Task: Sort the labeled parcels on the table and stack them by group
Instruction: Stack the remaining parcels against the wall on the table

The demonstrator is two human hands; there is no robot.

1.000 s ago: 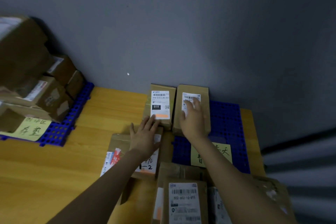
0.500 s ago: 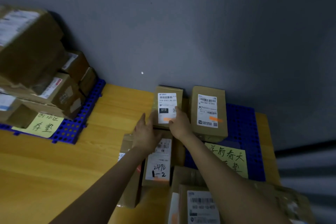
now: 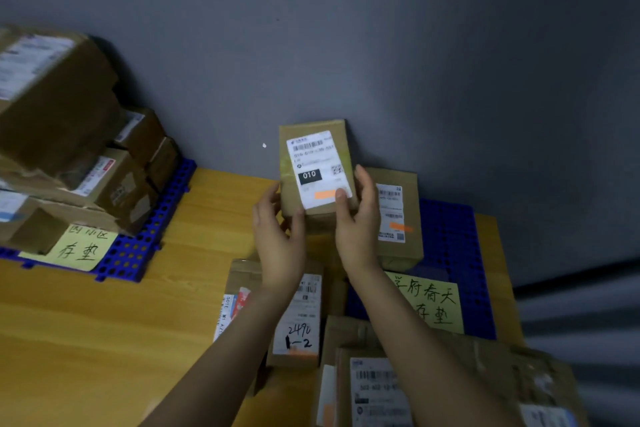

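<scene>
Now: small parcel [image 3: 317, 170] w/ white label marked "010" is lifted off the table [image 3: 104, 340] and held up in front of the grey wall [image 3: 381, 45], label facing the camera. Half a sec. earlier it lay flat at the table's far edge, w/ both hands only at its near end; 1 s earlier the R hand lay on the neighbouring parcel instead.

L hand [image 3: 278, 243] grips the parcel's lower left corner, thumb on the front face, fingers curled behind. R hand [image 3: 356, 229] clamps the lower right side, thumb pressed on the label's orange strip, fingers wrapped behind the edge.

Surroundings: second parcel [image 3: 398, 218] lies flat on the right blue mat [image 3: 450, 236], just beside the R hand, which covers its left edge. A yellow note [image 3: 429, 302] w/ handwritten characters sits on that mat, nearer the camera. Below the hands lies a parcel marked "2490 1-2" [image 3: 299, 322], partly hidden by the L forearm, and beside it a flat parcel [image 3: 235, 295] w/ a red-and-white label. More labeled boxes [image 3: 374, 388] crowd the near right corner, partly hidden by the R forearm. At far left, a stack of boxes [image 3: 69, 135] rests on the left blue mat [image 3: 138, 253], w/ another yellow sheet [image 3: 83, 248] at its front, well apart from the hands.
</scene>
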